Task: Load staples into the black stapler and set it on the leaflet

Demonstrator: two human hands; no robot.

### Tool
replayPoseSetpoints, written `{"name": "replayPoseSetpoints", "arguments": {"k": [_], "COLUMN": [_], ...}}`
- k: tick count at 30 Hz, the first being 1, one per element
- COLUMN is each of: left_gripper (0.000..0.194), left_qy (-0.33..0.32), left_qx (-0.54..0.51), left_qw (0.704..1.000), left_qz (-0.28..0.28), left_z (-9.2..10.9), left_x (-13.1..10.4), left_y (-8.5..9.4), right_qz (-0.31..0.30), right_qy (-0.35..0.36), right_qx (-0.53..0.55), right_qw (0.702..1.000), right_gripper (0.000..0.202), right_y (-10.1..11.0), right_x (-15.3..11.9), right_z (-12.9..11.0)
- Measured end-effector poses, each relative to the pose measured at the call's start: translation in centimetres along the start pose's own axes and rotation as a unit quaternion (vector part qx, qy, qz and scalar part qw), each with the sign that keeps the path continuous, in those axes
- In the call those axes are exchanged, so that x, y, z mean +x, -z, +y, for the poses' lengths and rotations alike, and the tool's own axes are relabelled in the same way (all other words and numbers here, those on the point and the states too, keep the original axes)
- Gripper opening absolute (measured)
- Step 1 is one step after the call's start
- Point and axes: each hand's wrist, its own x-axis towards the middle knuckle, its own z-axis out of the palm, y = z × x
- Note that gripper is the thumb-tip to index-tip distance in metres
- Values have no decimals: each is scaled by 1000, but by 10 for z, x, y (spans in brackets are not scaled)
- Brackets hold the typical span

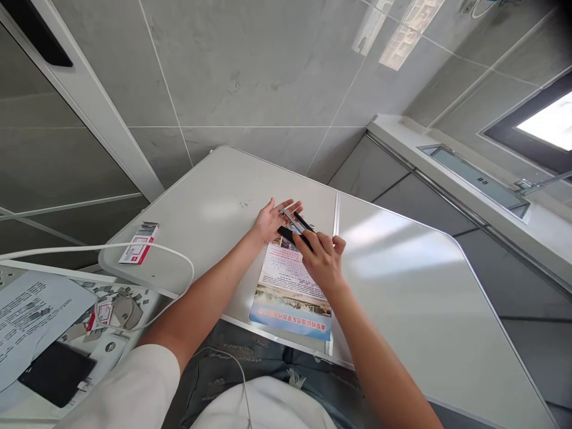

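Note:
A black stapler [306,242] with a silver staple channel is swung apart, its top arm lifted away from the channel. My right hand [322,256] is closed around its rear end and holds it above the table. My left hand [271,221] lies palm up beside the stapler's front end, with fingers stretched out and apart. Whether a fingertip touches the metal channel, I cannot tell. Beneath both hands a printed leaflet [290,298] with a blue lower edge and red lettering lies flat on the white table [393,310]. The stapler partly covers the leaflet's far end.
A small red-and-white box [139,243] lies on the table's left end. A white cable [172,250] loops past it. Lower left, a second surface holds a printed sheet [38,316], a black flat object [58,372] and small clutter. A grey tiled wall [250,77] stands behind.

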Motion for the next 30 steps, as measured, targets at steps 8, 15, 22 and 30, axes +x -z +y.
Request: {"name": "replayPoseSetpoints", "arguments": {"k": [8,15,22,30], "left_gripper": [42,38,33,27], "left_qy": [-1,-18,-51,-11], "left_qx": [3,6,-41,33], "left_qw": [999,997,994,999], "left_qz": [38,76,86,34], "left_z": [-1,1,4,13], "left_x": [0,0,2,7], "left_y": [-5,-2,-4,4], "right_qz": [-11,-20,3,-71], "right_qy": [-8,-48,-246,-500], "right_qx": [22,62,112,296], "right_qw": [1000,997,963,811], "right_gripper": [37,39,46,25], "right_y": [0,-7,21,50], "right_x": [3,0,2,-48], "right_z": [-9,-22,-22,-38]}}
